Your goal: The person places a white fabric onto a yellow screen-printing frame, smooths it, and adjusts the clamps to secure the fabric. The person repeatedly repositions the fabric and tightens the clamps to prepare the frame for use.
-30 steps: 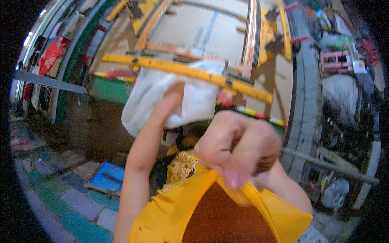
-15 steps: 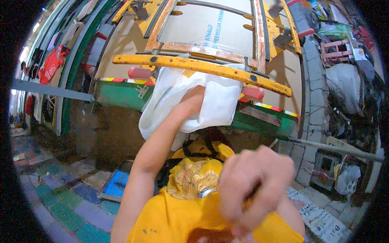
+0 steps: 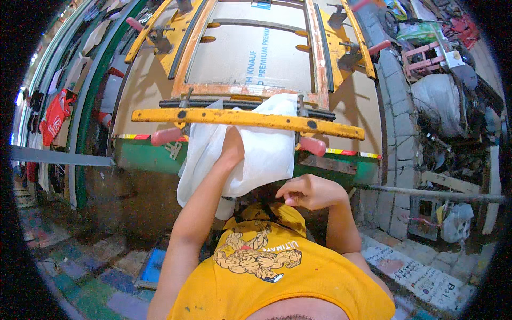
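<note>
My left hand (image 3: 232, 150) reaches into a white plastic bag (image 3: 266, 154) at the near edge of the work table. Its fingers are hidden inside, so I cannot see whether they grip anything. The bag hangs in folds under and around a yellow clamp bar (image 3: 250, 119). In front of my waist, at the right, my right hand (image 3: 312, 192) hovers with loosely bent fingers pointing left and nothing visible in them. Beyond the bar lies an orange-and-white worn frame (image 3: 322, 69) over printed board (image 3: 229, 58).
Red-handled clamps stand out near the bar, one handle (image 3: 312, 145) just right of the bag. A metal rail (image 3: 437, 193) crosses at the right, another bar (image 3: 64, 156) at the left. Piled clutter and a wrapped white bundle (image 3: 440, 104) lie along the right wall.
My right hand has moved away from close to my chest, forward to beside the bag. My left hand stays in the bag. The view has shifted slightly.
</note>
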`<act>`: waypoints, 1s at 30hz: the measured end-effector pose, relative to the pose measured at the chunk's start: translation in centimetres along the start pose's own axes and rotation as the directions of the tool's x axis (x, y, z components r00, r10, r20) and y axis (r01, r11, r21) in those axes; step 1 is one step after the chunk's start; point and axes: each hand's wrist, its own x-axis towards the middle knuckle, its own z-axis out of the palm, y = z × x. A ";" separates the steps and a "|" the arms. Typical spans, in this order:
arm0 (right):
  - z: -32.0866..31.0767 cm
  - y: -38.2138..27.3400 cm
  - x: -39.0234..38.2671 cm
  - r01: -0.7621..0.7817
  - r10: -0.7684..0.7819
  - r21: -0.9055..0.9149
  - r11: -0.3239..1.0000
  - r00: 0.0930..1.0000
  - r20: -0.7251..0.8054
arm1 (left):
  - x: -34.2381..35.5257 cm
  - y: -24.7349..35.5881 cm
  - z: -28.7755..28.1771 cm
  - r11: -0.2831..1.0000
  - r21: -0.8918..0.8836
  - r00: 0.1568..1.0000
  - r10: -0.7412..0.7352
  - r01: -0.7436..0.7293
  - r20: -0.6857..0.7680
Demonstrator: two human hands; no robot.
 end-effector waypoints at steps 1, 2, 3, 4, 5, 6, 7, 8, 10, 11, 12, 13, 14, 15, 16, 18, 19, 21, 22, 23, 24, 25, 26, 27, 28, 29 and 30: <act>0.2 2.7 -0.4 -0.037 0.037 -0.034 0.999 0.999 -0.010 | 0.7 -2.9 1.3 0.999 -0.017 0.995 0.035 -0.037 -0.095; 0.0 4.9 -0.8 -0.114 0.115 0.020 0.993 0.992 -0.057 | 1.3 -6.0 2.5 0.998 0.002 0.992 0.068 -0.069 -0.108; -0.4 6.8 -1.2 -0.183 0.190 0.078 0.980 0.977 -0.095 | 1.8 -8.9 3.3 0.995 0.025 0.987 0.100 -0.098 -0.125; -1.0 8.3 -1.6 -0.253 0.271 0.140 0.957 0.954 -0.128 | 2.1 -10.6 3.8 0.991 0.046 0.982 0.130 -0.124 -0.137; -2.2 9.2 -1.6 -0.416 0.435 0.130 0.900 0.879 -0.195 | 2.2 -11.1 3.7 0.987 0.094 0.990 0.135 -0.130 -0.043; -3.3 10.5 -1.7 -0.565 0.579 0.133 0.814 0.772 -0.262 | 2.2 -10.5 3.7 0.998 -0.021 0.998 0.052 -0.051 0.036; -3.1 15.5 -3.4 -0.458 0.487 0.171 0.873 0.791 -0.371 | 2.6 -9.0 3.8 0.991 -0.134 0.991 -0.008 0.026 0.135; -4.1 15.1 -3.7 -0.411 0.604 0.499 0.763 0.728 -0.323 | 2.8 -8.5 3.6 0.965 -0.233 0.974 -0.074 0.124 0.215; -6.5 16.9 -3.3 -0.403 0.568 0.417 0.814 0.703 -0.429 | 4.3 -8.3 4.6 0.718 -0.639 0.961 -0.208 0.276 0.181; -7.1 17.0 -2.6 -0.251 0.531 0.522 0.815 0.685 -0.499 | 5.1 -7.8 5.5 0.558 -0.782 0.953 -0.261 0.278 0.152; -7.7 15.8 -1.3 -0.089 0.506 0.607 0.790 0.655 -0.562 | 6.1 -7.3 6.1 0.484 -0.834 0.949 -0.286 0.265 0.136; -8.2 16.7 -0.6 -0.007 0.424 0.548 0.836 0.643 -0.638 | 7.0 -6.3 6.7 0.489 -0.836 0.953 -0.277 0.249 0.122; -9.3 19.8 0.1 0.096 0.375 0.570 0.816 0.664 -0.647 | 8.0 -5.2 7.3 0.512 -0.827 0.959 -0.264 0.233 0.107; -10.4 18.9 1.5 0.123 0.406 0.660 0.741 0.701 -0.587 | 8.6 -5.0 7.8 0.542 -0.811 0.961 -0.262 0.219 0.084; -11.6 17.2 2.8 0.145 0.431 0.737 0.660 0.730 -0.531 | 9.2 -4.3 8.3 0.576 -0.791 0.965 -0.251 0.208 0.072; -12.5 17.6 5.3 0.203 0.258 0.694 0.690 0.827 -0.499 | 10.0 -3.1 9.0 0.626 -0.757 0.972 -0.229 0.188 0.052; -12.1 17.1 6.7 0.211 0.223 0.670 0.712 0.836 -0.501 | 10.1 -2.7 9.3 0.649 -0.739 0.974 -0.223 0.182 0.044; -13.0 16.6 7.8 0.133 0.208 0.659 0.740 0.887 -0.412 | 10.5 -2.0 9.7 0.687 -0.706 0.978 -0.207 0.171 0.035; -14.0 16.6 8.0 0.047 0.224 0.659 0.750 0.921 -0.320 | 10.7 -1.7 10.0 0.702 -0.693 0.980 -0.197 0.163 0.031; -14.6 16.7 8.0 -0.002 0.232 0.686 0.727 0.942 -0.243 | 10.8 -1.4 10.1 0.717 -0.679 0.982 -0.188 0.156 0.026; -14.7 17.1 8.2 -0.002 0.208 0.708 0.706 0.956 -0.205 | 10.9 -1.1 10.3 0.733 -0.664 0.984 -0.177 0.149 0.026; -14.9 17.6 8.5 -0.005 0.184 0.728 0.686 0.969 -0.166 | 11.1 -0.9 10.4 0.748 -0.649 0.986 -0.165 0.139 0.022; -15.2 18.0 8.5 0.000 0.183 0.753 0.658 0.970 -0.160 | 11.3 -0.5 10.6 0.760 -0.637 0.988 -0.156 0.133 0.020; -15.4 16.5 9.0 0.002 0.178 0.779 0.627 0.973 -0.146 | 11.4 -0.6 10.6 0.774 -0.621 0.988 -0.152 0.124 0.008; -15.6 14.9 9.3 0.006 0.176 0.804 0.595 0.975 -0.137 | 11.4 -0.5 10.7 0.788 -0.604 0.989 -0.148 0.121 0.004; -16.1 14.5 9.9 -0.016 0.159 0.764 0.646 0.981 -0.114 | 11.5 -0.5 10.4 0.804 -0.585 0.990 -0.141 0.111 -0.006; -16.6 14.0 10.0 -0.033 0.149 0.721 0.693 0.984 -0.099 | 11.5 -0.2 10.4 0.817 -0.566 0.991 -0.135 0.107 -0.008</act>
